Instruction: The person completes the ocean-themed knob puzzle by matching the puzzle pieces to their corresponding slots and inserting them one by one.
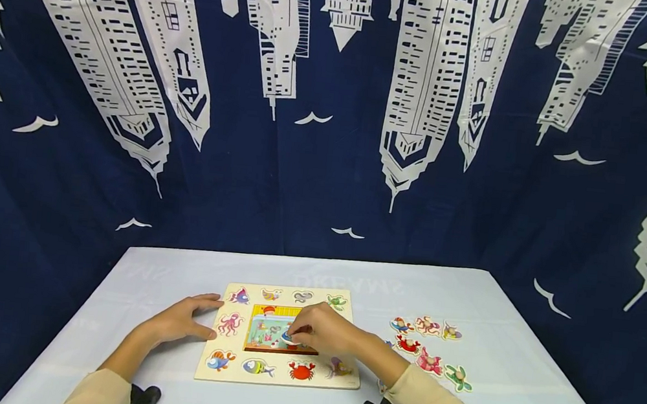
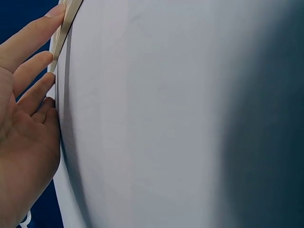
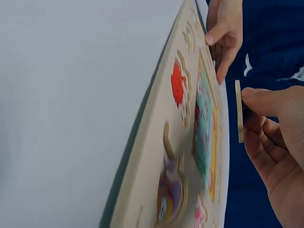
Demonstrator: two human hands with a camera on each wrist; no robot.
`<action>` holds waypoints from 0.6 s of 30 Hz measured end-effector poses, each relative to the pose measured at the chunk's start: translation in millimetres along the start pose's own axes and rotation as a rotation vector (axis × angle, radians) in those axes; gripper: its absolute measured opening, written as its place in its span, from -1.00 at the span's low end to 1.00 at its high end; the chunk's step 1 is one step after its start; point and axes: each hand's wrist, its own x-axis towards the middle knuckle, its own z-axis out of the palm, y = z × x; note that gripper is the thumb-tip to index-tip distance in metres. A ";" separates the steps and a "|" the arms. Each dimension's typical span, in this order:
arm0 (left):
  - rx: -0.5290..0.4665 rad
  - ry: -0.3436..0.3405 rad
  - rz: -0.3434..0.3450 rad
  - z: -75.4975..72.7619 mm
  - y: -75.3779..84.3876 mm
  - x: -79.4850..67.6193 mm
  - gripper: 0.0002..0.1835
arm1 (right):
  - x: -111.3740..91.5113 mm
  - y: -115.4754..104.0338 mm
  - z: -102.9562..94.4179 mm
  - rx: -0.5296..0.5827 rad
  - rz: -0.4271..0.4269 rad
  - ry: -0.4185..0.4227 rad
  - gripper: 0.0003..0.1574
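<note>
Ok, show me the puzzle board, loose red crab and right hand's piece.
Puzzle board [image 1: 279,380]: head view, bare strip along its near edge.
Loose red crab [image 1: 408,345]: head view, middle of its body.
Piece [image 3: 239,114] in the right hand [image 3: 289,137]: right wrist view, on the piece's thin edge.

Curtained-off workspace, navy skyline-print curtain, white table

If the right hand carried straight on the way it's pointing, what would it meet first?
Most likely the puzzle board, at its central picture: the right hand points down and left over it, and the piece it pinches would probably touch first. The gap is hard to judge.
</note>
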 end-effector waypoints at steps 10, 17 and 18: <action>0.008 -0.007 -0.003 1.2 -1.8 0.7 -0.12 | 21.6 -17.4 27.5 -0.069 -0.090 -0.063 -0.86; 0.017 -0.007 -0.003 0.4 -2.6 1.1 -0.12 | 26.8 -19.9 45.1 -0.043 -0.120 -0.074 -0.87; 0.018 -0.008 -0.002 0.2 -2.3 1.1 -0.12 | 27.0 -19.3 47.3 -0.045 -0.121 -0.072 -0.87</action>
